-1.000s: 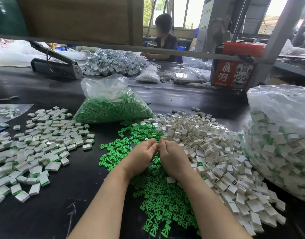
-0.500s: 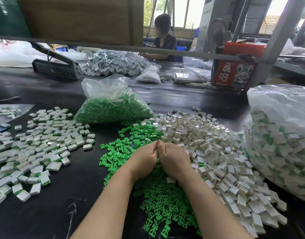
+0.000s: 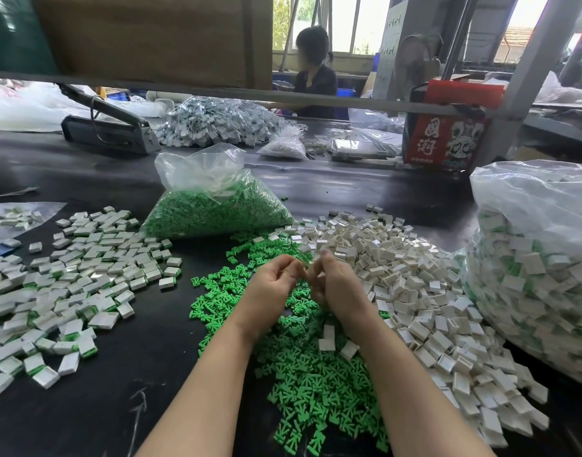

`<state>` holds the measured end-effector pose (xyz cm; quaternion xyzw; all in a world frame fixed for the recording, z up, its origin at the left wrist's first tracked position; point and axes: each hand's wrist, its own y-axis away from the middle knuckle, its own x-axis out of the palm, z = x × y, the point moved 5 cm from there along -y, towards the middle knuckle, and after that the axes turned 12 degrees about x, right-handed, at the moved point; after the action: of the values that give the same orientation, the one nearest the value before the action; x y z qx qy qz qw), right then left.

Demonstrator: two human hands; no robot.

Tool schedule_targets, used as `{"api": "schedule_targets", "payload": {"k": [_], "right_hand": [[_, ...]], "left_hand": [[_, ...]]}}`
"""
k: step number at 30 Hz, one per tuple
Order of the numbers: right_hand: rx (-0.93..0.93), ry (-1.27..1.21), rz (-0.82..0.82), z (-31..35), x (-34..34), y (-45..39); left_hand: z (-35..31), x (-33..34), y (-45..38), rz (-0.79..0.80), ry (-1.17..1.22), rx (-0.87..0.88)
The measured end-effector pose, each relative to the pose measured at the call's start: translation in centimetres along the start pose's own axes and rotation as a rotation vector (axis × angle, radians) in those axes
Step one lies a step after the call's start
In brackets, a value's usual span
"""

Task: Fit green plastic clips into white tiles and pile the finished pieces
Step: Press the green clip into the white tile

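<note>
Head view: both hands meet at the centre of the frame, above the seam where the loose green clips [image 3: 302,384] meet the heap of empty white tiles [image 3: 414,291]. The left hand [image 3: 271,286] has its fingers curled inward, fingertips toward the right hand [image 3: 332,285], whose fingers are likewise curled with one fingertip raised. The two sets of fingertips nearly touch. What they pinch between them is hidden behind the knuckles; I cannot tell whether a tile, a clip, or both are held.

The clips spread from the hands down toward 6 o'clock; the tiles run from 1 o'clock round to 5 o'clock. Finished pieces [image 3: 72,285] lie scattered at 9 o'clock on the dark table [image 3: 85,417], well apart from the hands. A bag of clips [image 3: 213,206] sits at 12 o'clock, and a big bag of finished pieces [image 3: 540,275] at 3 o'clock.

Risks, as I judge them: a clip pressed in crooked could jam or spring out of the fingertips into the heaps below, where it would be lost among identical parts. A few tiles already lie on the green pile near 6 o'clock, so an unfinished tile could be mistaken for a done one. A careless toss toward 9 o'clock could also fall short of the finished pile.
</note>
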<state>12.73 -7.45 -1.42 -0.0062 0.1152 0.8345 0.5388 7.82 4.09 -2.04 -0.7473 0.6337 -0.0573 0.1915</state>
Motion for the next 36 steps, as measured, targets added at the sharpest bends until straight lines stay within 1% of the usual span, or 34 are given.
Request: {"api": "schedule_targets", "payload": {"k": [2, 4, 7, 9, 13, 17, 19, 22, 26, 36], "right_hand": [[0.034, -0.072, 0.023, 0.0, -0.3, 0.2], [0.062, -0.082, 0.067, -0.1, -0.3, 0.2], [0.076, -0.101, 0.209, -0.1, 0.6, 0.3], [0.061, -0.150, 0.283, -0.1, 1.2, 0.3], [0.068, -0.258, 0.351, -0.2, 1.5, 0.4], [0.087, -0.361, 0.447, 0.0, 1.6, 0.6], [0.095, -0.357, 0.463, -0.1, 1.7, 0.6], [0.104, -0.333, 0.465, -0.3, 2.1, 0.5], [0.082, -0.357, 0.455, -0.3, 2.2, 0.4], [0.024, -0.368, 0.370, -0.3, 2.3, 0.0]], "left_hand": [[-0.5, -0.1, 0.1, -0.046, 0.052, 0.010], [-0.7, -0.2, 0.3, -0.099, 0.126, -0.020], [-0.6, -0.2, 0.5, -0.127, 0.168, -0.070], [-0.8, 0.0, 0.5, -0.115, 0.161, -0.057], [-1.2, 0.2, 0.2, -0.116, 0.158, -0.024], [-1.9, 0.2, -0.3, -0.156, 0.204, 0.069], [-2.1, 0.1, -0.4, -0.182, 0.195, 0.085], [-2.1, 0.0, -0.4, -0.227, 0.187, 0.064], [-2.1, 0.6, -0.4, -0.285, 0.251, 0.032], [-1.6, 1.2, -0.6, -0.332, 0.363, 0.020]]}}
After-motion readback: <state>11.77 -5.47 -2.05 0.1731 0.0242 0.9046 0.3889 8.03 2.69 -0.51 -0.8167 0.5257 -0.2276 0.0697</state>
